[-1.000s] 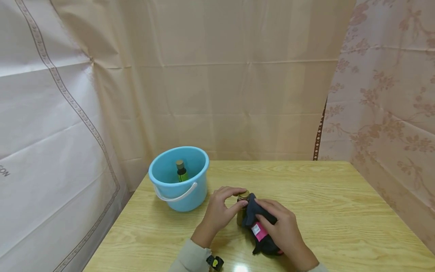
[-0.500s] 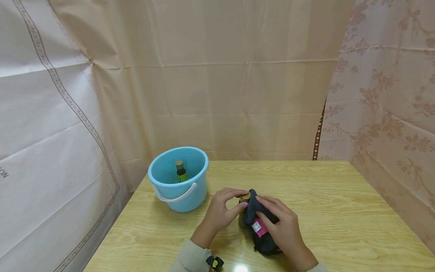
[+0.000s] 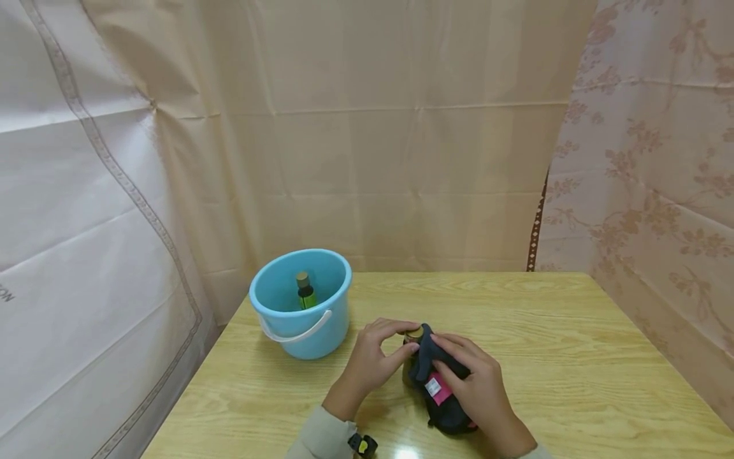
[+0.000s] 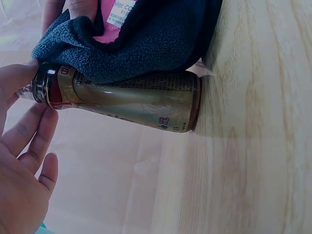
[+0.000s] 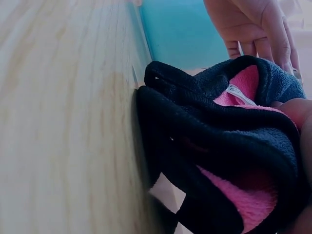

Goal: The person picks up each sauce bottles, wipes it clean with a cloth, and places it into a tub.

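Note:
A bottle (image 4: 141, 102) with a gold-brown label stands upright on the wooden table, its round cap (image 3: 414, 334) uppermost. My left hand (image 3: 369, 357) pinches it at the neck between thumb and fingers. From the right, my right hand (image 3: 473, 376) grips a dark blue cloth (image 4: 131, 48) with a black border and a pink inner side, pressed against the bottle's side. A white tag (image 5: 239, 94) shows on the pink part. The cloth's lower folds (image 5: 209, 146) hang bunched down to the table, and the cloth hides part of the bottle in the head view.
A light blue bucket (image 3: 344, 306) with a white handle (image 3: 304, 330) stands at the table's left. Inside it is a dark bottle (image 3: 306, 292) with a green label. Beige curtains (image 3: 390, 140) hang behind the wooden table (image 3: 550, 357).
The bottle's top has shifted slightly right over the second, and the cloth has moved a little against its side. Both hands keep their hold almost in place.

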A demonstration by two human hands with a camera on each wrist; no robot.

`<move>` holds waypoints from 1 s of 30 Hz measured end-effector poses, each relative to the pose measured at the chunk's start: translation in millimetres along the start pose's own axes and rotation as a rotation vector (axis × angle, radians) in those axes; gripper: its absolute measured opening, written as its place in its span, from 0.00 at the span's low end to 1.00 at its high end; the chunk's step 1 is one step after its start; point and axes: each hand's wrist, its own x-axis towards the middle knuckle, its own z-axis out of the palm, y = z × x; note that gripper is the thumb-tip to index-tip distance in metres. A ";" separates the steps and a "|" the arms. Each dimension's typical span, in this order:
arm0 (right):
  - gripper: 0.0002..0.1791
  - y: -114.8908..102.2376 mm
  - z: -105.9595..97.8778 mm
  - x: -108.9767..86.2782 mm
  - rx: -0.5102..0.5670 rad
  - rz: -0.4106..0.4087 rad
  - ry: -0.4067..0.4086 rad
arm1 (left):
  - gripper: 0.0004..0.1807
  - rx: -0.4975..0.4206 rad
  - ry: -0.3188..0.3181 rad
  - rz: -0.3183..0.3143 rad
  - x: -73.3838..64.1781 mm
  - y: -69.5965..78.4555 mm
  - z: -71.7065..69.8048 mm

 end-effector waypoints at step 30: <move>0.27 4.7 -2.2 -8.9 -0.108 0.145 -0.179 | 0.17 -0.008 0.011 0.034 -2.0 -1.5 -1.6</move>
